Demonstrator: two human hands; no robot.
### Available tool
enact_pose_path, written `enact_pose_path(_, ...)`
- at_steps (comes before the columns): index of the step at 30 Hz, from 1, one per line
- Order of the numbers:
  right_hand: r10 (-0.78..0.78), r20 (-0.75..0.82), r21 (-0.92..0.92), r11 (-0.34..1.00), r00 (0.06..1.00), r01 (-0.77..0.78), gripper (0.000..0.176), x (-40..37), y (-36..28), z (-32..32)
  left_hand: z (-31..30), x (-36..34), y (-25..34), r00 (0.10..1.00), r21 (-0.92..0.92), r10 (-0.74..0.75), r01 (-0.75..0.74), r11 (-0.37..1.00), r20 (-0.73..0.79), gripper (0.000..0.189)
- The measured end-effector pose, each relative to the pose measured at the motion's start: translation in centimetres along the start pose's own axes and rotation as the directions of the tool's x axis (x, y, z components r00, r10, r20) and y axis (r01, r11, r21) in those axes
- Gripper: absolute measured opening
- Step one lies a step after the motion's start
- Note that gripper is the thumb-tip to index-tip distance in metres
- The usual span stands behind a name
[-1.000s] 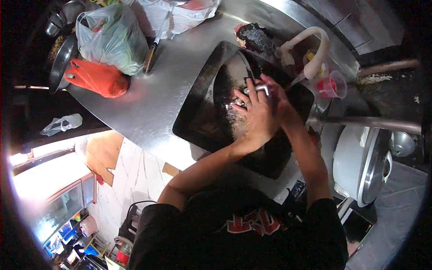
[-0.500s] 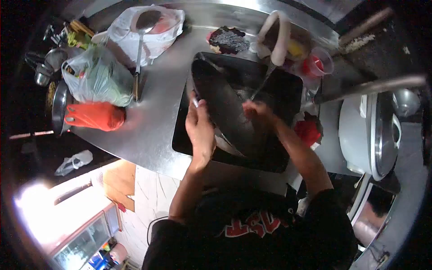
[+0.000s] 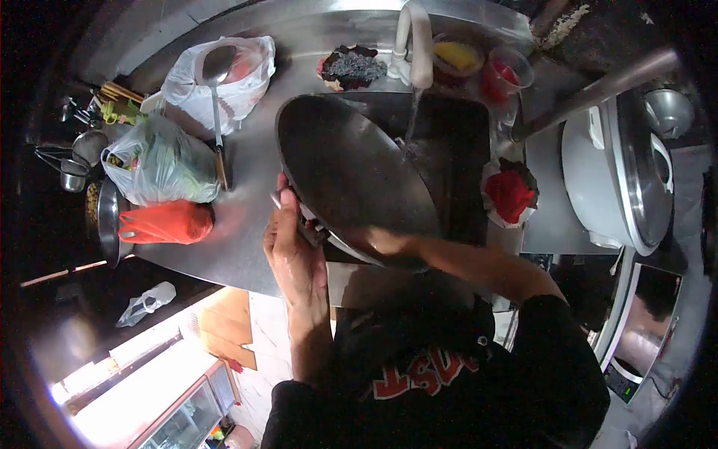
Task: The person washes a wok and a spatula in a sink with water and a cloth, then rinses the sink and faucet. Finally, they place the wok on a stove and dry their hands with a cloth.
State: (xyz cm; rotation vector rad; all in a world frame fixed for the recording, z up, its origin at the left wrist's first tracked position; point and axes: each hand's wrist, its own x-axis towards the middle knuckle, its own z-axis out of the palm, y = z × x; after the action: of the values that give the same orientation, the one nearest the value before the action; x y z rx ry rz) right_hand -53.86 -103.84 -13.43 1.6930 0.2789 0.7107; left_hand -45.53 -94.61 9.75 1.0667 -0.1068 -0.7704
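A large dark wok (image 3: 351, 165) is tilted over the black sink (image 3: 470, 187). My left hand (image 3: 288, 239) is closed on the wok's left side, near its handle. My right hand (image 3: 385, 241) reaches inside the wok, by the near rim; it is smeared by motion, and whether it holds anything does not show. Water runs from the pale faucet (image 3: 421, 56) into the sink just past the wok's far right edge.
White (image 3: 187, 82), clear (image 3: 161, 161) and red (image 3: 168, 222) plastic bags sit at the left, beside a long-handled ladle (image 3: 218, 120). A steel-wool scrubber (image 3: 351, 67) lies behind the sink. Right of it are a red cloth (image 3: 511, 192), plastic tubs (image 3: 507, 75) and a white cooker (image 3: 598, 176).
The wok has come left and toward me, its inside now facing up more. My right hand has moved from the water stream down into the wok. The left hand has shifted left with it.
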Motion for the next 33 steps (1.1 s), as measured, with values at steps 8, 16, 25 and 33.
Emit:
enact_pose_path(8,-0.179,0.983,-0.114,-0.507,-0.025,-0.855,0.03,-15.8,-8.1,4.6,-0.7,-2.3,3.5,0.998,-0.012,-0.018,0.017,1.0,-0.052,0.043)
enact_pose_path(16,0.07,0.995,0.091,-0.324,0.072,-0.942,0.039,-15.8,-8.4,10.7,-3.9,-2.9,7.3,0.999,-0.197,0.001,0.007,0.98,0.043,0.018)
enact_pose_path(25,0.006,0.996,-0.085,-0.082,-0.086,-0.993,0.042,-20.6,5.7,7.8,-12.4,2.8,11.1,0.957,-0.428,-0.274,0.286,0.857,0.09,0.011)
enact_pose_path(33,0.279,0.869,-0.402,-0.084,-0.409,-0.912,0.024,-16.2,25.0,-2.1,-17.8,4.4,4.1,0.757,0.148,-0.648,0.634,0.759,0.087,0.023)
